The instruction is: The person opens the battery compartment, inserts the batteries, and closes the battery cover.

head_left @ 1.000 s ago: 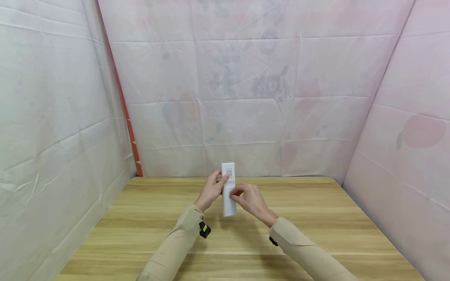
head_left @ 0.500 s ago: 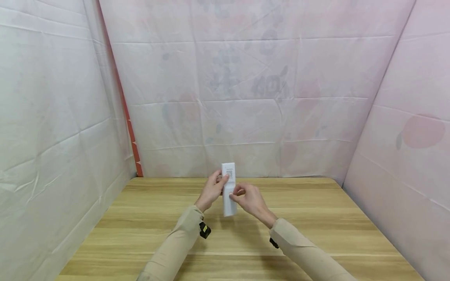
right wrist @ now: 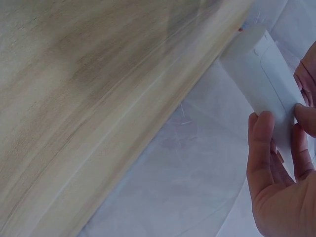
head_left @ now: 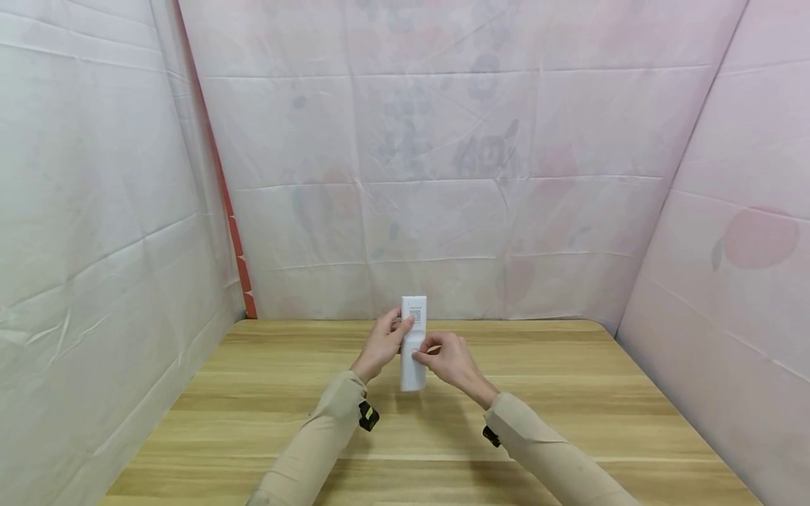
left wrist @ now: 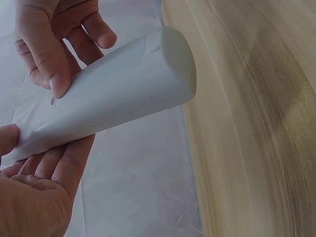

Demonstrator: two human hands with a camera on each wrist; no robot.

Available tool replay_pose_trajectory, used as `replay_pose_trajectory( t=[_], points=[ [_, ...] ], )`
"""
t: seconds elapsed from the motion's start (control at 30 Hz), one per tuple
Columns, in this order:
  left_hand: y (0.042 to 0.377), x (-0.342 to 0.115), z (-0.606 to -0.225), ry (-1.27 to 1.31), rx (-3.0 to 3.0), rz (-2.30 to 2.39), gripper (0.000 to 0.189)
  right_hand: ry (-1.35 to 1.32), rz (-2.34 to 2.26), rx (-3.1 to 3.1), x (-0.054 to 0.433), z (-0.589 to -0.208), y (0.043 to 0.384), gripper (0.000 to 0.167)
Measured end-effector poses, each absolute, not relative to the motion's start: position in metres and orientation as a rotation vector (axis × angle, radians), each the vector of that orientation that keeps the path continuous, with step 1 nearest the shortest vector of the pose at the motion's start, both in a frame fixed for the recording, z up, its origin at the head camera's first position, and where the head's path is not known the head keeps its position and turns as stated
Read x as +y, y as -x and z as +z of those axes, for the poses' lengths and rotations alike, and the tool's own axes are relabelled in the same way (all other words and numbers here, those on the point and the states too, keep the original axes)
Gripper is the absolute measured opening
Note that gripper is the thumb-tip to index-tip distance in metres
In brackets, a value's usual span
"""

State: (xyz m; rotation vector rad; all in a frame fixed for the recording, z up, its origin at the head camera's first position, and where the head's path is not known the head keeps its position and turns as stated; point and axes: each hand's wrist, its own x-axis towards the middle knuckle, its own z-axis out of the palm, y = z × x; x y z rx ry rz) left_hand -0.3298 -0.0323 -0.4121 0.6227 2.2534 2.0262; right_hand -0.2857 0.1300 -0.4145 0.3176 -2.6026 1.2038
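Note:
A white remote control [head_left: 414, 365] is held up over the table, its back with a printed square code turned toward the head camera. My left hand [head_left: 382, 346] grips it near the upper end, thumb across the back and fingers underneath, as the left wrist view shows. At the lower half, my right hand [head_left: 451, 360] has curled fingers, with a digit pressing at a small notch [left wrist: 53, 101] in the back. A thin seam of the battery cover [right wrist: 271, 74] runs along the casing in the right wrist view. The front with its buttons is hidden.
A wood-grain table [head_left: 266, 422] lies beneath both forearms. Pale printed fabric [head_left: 443, 211] hangs behind it and at both sides, with a red strip [head_left: 234, 232] at the back left corner. Each wrist wears a small black camera [head_left: 368, 416].
The remote control has shifted very slightly right and down in the head view, with the left hand following. Both hands keep nearly the same hold; the right fingertips stay at the notch.

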Motion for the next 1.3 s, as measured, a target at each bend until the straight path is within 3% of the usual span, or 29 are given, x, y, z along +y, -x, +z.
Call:
replay_pose_trajectory(
  t=[0.47, 0.73, 0.97, 1.3],
  points=[
    [0.334, -0.035, -0.414, -0.561, 2.236, 2.065, 0.042, -0.337, 1.204, -2.564, 0.128, -0.419, 0.286, 0.019],
    [0.336, -0.032, -0.413, -0.46, 2.219, 2.132, 0.042, -0.445, 1.035, -2.579, 0.123, -0.424, 0.285, 0.046],
    [0.335, -0.033, -0.412, -0.472, 2.156, 2.151, 0.047, -0.44, 1.043, -2.587, 0.122, -0.425, 0.284, 0.061],
    [0.336, -0.038, -0.414, -0.548, 2.101, 2.161, 0.043, -0.472, 1.208, -2.569, 0.124, -0.425, 0.281, 0.059]
  ],
)
